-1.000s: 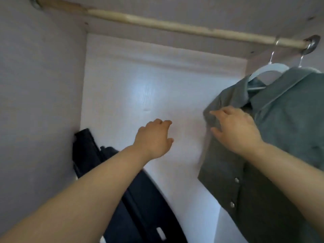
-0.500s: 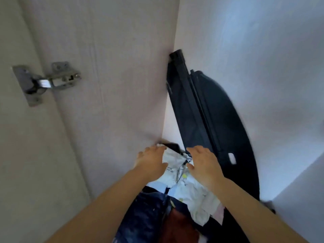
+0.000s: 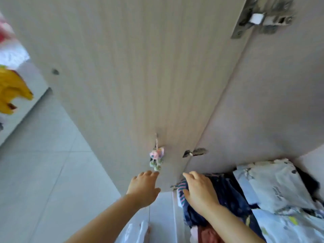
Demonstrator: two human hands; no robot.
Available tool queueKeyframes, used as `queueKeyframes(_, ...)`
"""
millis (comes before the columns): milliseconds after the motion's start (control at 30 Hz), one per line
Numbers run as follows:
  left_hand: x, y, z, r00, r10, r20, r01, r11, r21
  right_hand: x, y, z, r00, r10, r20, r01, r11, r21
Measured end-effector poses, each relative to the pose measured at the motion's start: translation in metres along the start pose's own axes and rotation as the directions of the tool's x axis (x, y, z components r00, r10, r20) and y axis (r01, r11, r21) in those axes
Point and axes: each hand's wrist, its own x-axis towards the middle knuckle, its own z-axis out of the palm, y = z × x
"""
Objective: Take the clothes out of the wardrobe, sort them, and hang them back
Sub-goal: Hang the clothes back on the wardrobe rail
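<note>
A pile of folded clothes lies in the bottom of the wardrobe at lower right: a dark blue patterned garment [image 3: 231,195] with a striped edge, a pale blue printed fabric [image 3: 273,185] behind it, and something reddish [image 3: 208,234] in front. My right hand [image 3: 199,192] rests flat on the dark blue garment, fingers spread, not gripping it. My left hand [image 3: 143,186] hovers open in front of the wardrobe door [image 3: 131,76], fingertips just below a small pastel charm [image 3: 157,156] hanging on the door.
The open wooden door fills the upper middle, with hinges [image 3: 263,18] at top right and lower down [image 3: 194,152]. Grey tiled floor [image 3: 43,163] spreads to the left. A yellow item [image 3: 10,92] and white fabric lie at the far left edge.
My view swung from the hanging rail and grey shirt down to the pile, then left onto the door. My hands left the pale printed fabric; the right now rests on the dark blue garment.
</note>
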Motion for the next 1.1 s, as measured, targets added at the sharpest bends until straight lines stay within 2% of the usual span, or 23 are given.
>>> queueKeyframes(100, -0.042, -0.054, 0.014, 0.974, -0.227, -0.023, 0.224, 0.969, -0.102, 0.019, -0.053, 0.016, 0.974, -0.210, 0.086, 0.214, 0.976, -0.037)
queueKeyframes(167, -0.075, -0.089, 0.020, 0.927, -0.373, -0.033, 0.363, 0.918, -0.161, 0.029, -0.097, 0.024, 0.928, -0.346, 0.139, 0.355, 0.934, -0.043)
queueKeyframes(300, -0.137, -0.155, 0.027, 0.784, -0.619, -0.053, 0.579, 0.760, -0.295, 0.039, -0.190, 0.037, 0.799, -0.571, 0.188, 0.588, 0.808, -0.042)
queueKeyframes(400, -0.179, -0.200, 0.032, 0.668, -0.743, -0.052, 0.671, 0.631, -0.388, 0.043, -0.264, 0.042, 0.686, -0.699, 0.204, 0.721, 0.690, -0.060)
queueKeyframes(533, -0.221, -0.261, 0.037, 0.553, -0.833, -0.031, 0.721, 0.497, -0.483, 0.051, -0.361, 0.047, 0.543, -0.810, 0.221, 0.836, 0.545, -0.059)
queueKeyframes(633, -0.240, -0.314, 0.029, 0.498, -0.867, -0.021, 0.724, 0.429, -0.540, 0.060, -0.431, 0.050, 0.468, -0.851, 0.239, 0.881, 0.470, -0.050)
queueKeyframes(800, -0.263, -0.409, 0.001, 0.424, -0.905, -0.036, 0.745, 0.371, -0.555, 0.082, -0.534, 0.051, 0.416, -0.873, 0.253, 0.907, 0.417, -0.054)
queueKeyframes(1000, -0.281, -0.508, -0.025, 0.371, -0.927, -0.053, 0.748, 0.332, -0.574, 0.117, -0.639, 0.052, 0.383, -0.887, 0.259, 0.923, 0.374, -0.088)
queueKeyframes(1100, -0.282, -0.555, -0.034, 0.336, -0.941, -0.031, 0.758, 0.290, -0.584, 0.140, -0.690, 0.057, 0.344, -0.895, 0.282, 0.939, 0.334, -0.086)
